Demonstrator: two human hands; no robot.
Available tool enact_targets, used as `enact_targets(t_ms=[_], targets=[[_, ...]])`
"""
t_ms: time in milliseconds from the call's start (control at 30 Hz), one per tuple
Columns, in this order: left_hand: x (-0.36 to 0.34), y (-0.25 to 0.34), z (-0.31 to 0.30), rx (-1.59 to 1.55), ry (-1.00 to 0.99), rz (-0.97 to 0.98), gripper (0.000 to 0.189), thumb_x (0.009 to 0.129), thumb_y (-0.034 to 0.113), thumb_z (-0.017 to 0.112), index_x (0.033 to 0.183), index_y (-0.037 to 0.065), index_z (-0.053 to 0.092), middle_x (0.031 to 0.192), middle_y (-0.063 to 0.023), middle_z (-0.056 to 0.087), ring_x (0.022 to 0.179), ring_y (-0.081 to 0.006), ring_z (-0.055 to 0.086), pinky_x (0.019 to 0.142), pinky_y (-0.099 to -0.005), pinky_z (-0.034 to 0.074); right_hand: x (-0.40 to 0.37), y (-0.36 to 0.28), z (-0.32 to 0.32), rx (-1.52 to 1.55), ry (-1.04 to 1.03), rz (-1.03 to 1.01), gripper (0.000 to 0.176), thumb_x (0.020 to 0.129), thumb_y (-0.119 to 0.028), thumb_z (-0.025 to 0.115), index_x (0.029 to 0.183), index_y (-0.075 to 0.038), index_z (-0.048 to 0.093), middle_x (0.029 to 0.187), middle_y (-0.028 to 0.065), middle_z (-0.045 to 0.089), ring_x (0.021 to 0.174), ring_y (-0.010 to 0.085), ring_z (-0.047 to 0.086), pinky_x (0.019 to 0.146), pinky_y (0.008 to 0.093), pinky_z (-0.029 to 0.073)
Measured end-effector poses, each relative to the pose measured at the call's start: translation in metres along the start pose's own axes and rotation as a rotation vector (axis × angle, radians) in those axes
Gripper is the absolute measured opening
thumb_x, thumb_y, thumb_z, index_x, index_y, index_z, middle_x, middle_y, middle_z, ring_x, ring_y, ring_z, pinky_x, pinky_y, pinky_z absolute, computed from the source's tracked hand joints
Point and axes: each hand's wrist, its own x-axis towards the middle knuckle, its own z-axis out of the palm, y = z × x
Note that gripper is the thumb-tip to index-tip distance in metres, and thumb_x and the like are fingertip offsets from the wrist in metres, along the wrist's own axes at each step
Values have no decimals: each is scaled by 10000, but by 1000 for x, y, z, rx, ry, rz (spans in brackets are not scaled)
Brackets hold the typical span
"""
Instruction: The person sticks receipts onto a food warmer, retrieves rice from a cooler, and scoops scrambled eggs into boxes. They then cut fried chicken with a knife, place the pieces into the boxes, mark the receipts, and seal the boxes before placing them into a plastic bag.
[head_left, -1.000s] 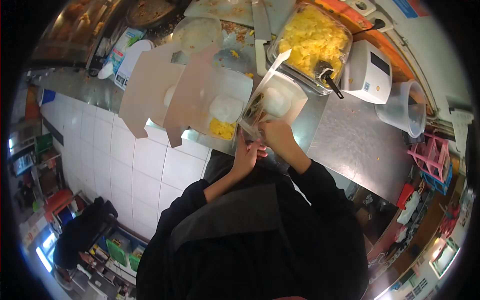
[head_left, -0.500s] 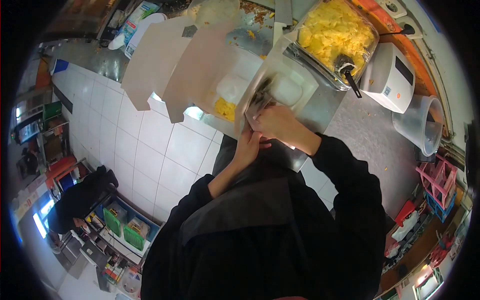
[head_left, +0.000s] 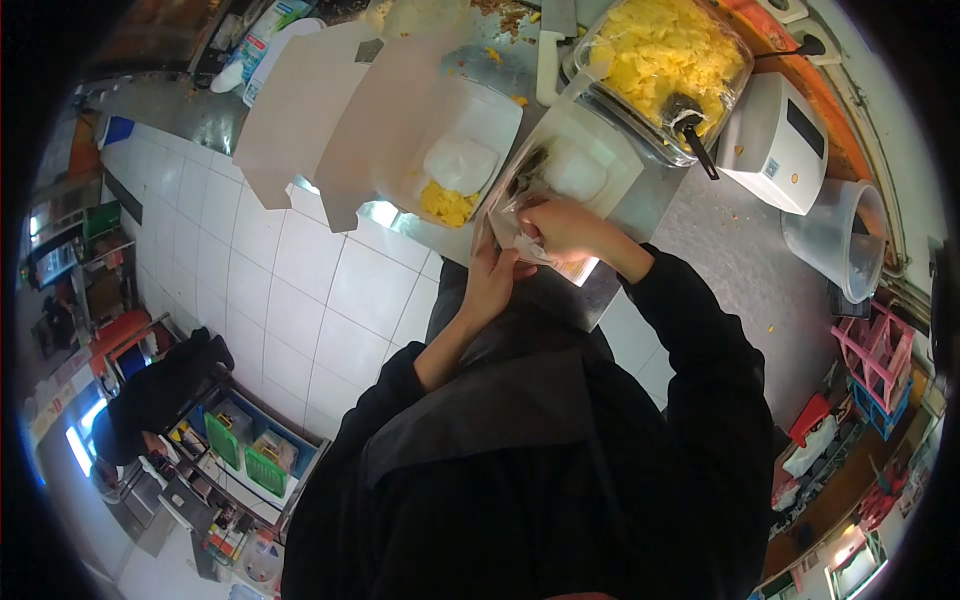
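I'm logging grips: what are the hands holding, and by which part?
The left hand and right hand hold the rightmost open food box by the card at its end nearest the person; the fingers hide exactly which fold.

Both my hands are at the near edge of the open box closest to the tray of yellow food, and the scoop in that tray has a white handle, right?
Not quite: the head view shows the scoop has a black handle, not a white one. Your left hand and right hand are indeed at the near edge of the open box closest to the tray.
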Motion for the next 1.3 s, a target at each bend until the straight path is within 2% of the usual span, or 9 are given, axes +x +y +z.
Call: enact_targets(t_ms=[300,433,500,733,800,833,900,1100,1300], targets=[[-5,7,5,76,1,-31,581,879,74,378,1401,49,124,1161,-123,499,884,-170,597,647,-254,540,-18,22,-42,593,213,-110,156,697,-18,570,849,-55,560,794,101,569,762,186,576,595,291,451],[-6,6,8,82,22,-28,590,880,75,374,1406,53,109,1148,-123,508,886,-170,598,653,-256,542,-21,-1,-30,162,79,41,177,690,-55,591,866,-56,570,853,89,605,748,251,603,640,331,471],[-7,6,10,70,33,-44,580,915,119,375,1411,77,79,1167,-136,502,927,-207,604,704,-280,541,-12,1,19,-201,457,-150,161,689,-73,589,849,-72,576,830,109,607,762,300,600,640,353,466],[-5,-2,10,50,32,-7,580,913,126,384,1407,66,85,1140,-130,520,924,-199,602,700,-285,542,0,11,-6,-76,-60,-34,168,694,-47,567,862,-52,570,814,114,595,742,282,594,633,345,473],[-5,-1,14,56,59,15,622,864,56,376,1408,33,74,1086,-138,532,852,-179,602,660,-266,544,2,33,-19,644,-295,-23,246,667,-62,627,911,-48,595,856,130,622,766,306,607,610,364,473],[-4,0,14,45,64,14,622,864,56,376,1408,33,74,1086,-138,532,852,-179,602,660,-266,544,-3,34,-29,639,-304,-18,246,667,-62,627,911,-48,595,856,130,622,766,306,607,610,364,473],[-5,2,12,85,72,-10,627,873,77,402,1408,32,77,1081,-139,532,843,-175,599,655,-272,543,-14,28,-56,567,196,-225,113,742,-88,569,846,-47,577,775,128,594,680,239,598,571,319,457],[-7,1,14,10,78,-103,641,888,86,403,1411,58,33,1098,-145,522,851,-178,597,656,-281,544,-13,-1,-5,-397,88,92,184,798,-222,571,794,-45,620,748,147,616,642,305,612,585,353,491],[-8,-9,13,-38,92,-14,656,899,100,382,1422,136,-12,1162,-154,515,904,-211,610,719,-312,538,-20,-4,-19,-30,-88,-115,181,785,-183,568,773,-14,631,738,136,632,682,265,634,583,353,489]])
